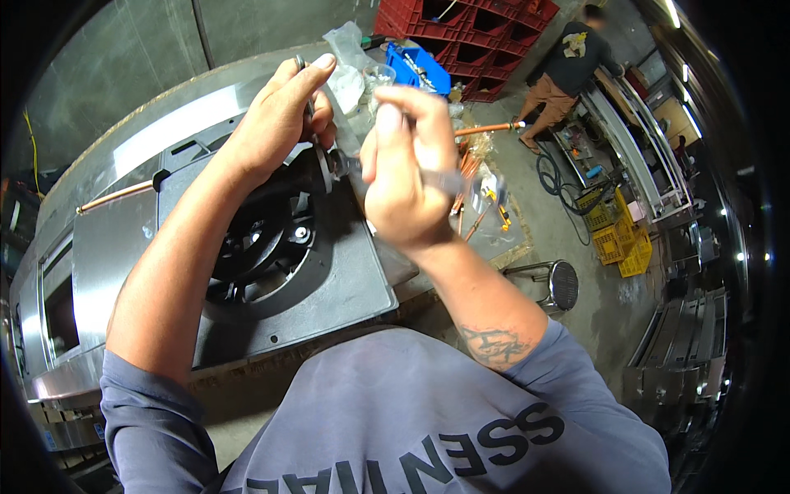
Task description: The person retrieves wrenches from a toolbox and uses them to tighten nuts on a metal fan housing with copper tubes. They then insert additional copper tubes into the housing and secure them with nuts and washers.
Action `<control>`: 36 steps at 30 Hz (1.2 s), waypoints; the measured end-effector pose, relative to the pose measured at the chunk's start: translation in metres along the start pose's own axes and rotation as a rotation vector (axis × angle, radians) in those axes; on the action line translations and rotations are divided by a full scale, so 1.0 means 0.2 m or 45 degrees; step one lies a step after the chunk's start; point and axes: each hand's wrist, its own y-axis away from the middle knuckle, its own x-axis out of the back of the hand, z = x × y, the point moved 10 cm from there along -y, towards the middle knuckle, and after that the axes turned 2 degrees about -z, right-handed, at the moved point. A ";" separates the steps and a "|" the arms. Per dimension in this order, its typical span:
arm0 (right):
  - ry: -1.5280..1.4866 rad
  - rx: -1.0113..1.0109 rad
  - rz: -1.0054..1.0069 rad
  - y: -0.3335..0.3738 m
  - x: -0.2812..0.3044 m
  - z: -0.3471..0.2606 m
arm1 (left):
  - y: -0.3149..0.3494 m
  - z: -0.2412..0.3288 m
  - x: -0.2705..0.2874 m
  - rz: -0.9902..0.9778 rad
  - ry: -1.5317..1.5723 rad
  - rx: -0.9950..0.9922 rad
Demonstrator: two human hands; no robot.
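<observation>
My left hand [276,123] is closed around a slim dark metal tool [301,62], whose end pokes out past the thumb. Just below those fingers lies a black cylindrical part [311,174] with a pale rim, set over a round opening in a dark grey metal panel [350,276]. A silvery bolt head [302,233] shows inside the opening. My right hand [411,185], smeared by motion, is closed to the right of the part. It grips a blurred grey metal tool [448,181] sticking out on both sides, its kind unclear.
A copper-coloured rod [490,128], clear plastic bags [350,49] and a blue bin [418,67] lie beyond my hands. Red crates [469,37] are stacked behind. At right are a round stool [562,286], yellow crates [613,235], a coiled hose [564,185] and another person [572,70] at a bench.
</observation>
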 end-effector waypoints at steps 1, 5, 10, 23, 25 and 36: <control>-0.011 -0.138 0.009 -0.03 0.00 0.08 | -0.01 0.00 0.00 0.000 -0.018 -0.012; 0.187 -0.170 0.047 -0.14 -0.01 0.20 | -0.03 -0.02 0.01 -0.027 -0.105 -0.044; 0.323 -0.002 0.169 -0.25 -0.02 0.25 | -0.06 -0.03 0.01 -0.066 -0.080 -0.033; 0.403 0.035 0.064 -0.43 -0.07 0.21 | -0.09 -0.12 -0.03 -0.235 0.296 -0.024; 0.520 0.181 0.068 -0.47 -0.09 0.16 | -0.08 -0.13 0.01 -0.144 0.273 0.027; -0.526 -0.751 -0.262 -0.54 -0.28 0.97 | -0.05 -0.09 0.02 -0.001 0.151 0.075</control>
